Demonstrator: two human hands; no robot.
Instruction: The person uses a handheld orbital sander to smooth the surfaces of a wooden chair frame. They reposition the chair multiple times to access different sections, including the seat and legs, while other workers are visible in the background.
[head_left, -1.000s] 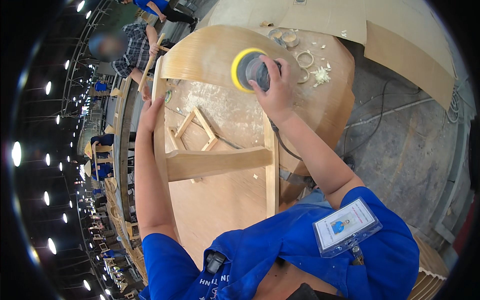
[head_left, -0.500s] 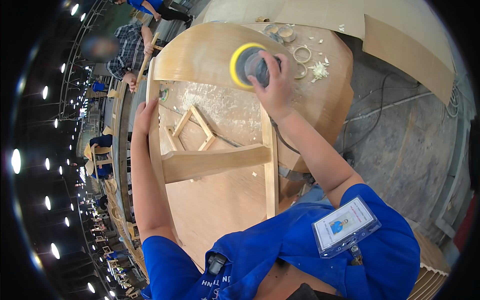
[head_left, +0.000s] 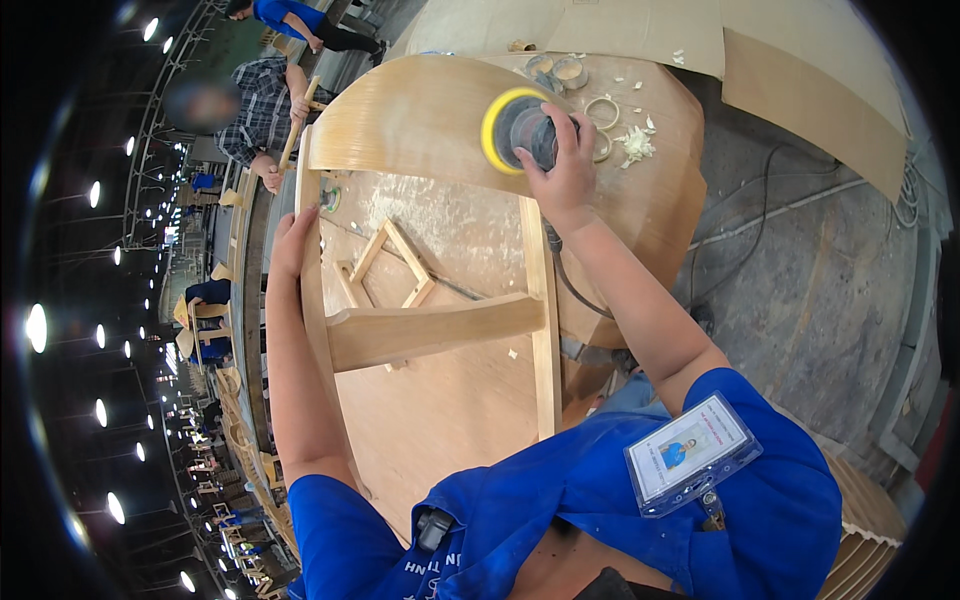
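Observation:
My right hand (head_left: 565, 165) is wrapped round the dark body of a round orbital sander (head_left: 522, 132) with a yellow pad edge. The sander sits at the right end of the curved wooden backrest panel (head_left: 400, 120) of a chair frame; whether its pad lies flat is hard to see. A cord runs down from it beside my forearm. My left hand (head_left: 293, 242) grips the long left post of the chair frame (head_left: 312, 270), just below the backrest. A curved cross rail (head_left: 440, 328) joins the two posts lower down.
Under the frame lies a wooden worktop (head_left: 430, 410) with a small square wooden frame (head_left: 390, 265) and dust on it. Tape rolls (head_left: 603, 112) and wood shavings (head_left: 636, 147) lie at the far right. Another person in a checked shirt (head_left: 262, 105) holds a wooden piece at the far left.
The sander and my right hand have moved a little to the right along the backrest. My left hand keeps its hold on the post.

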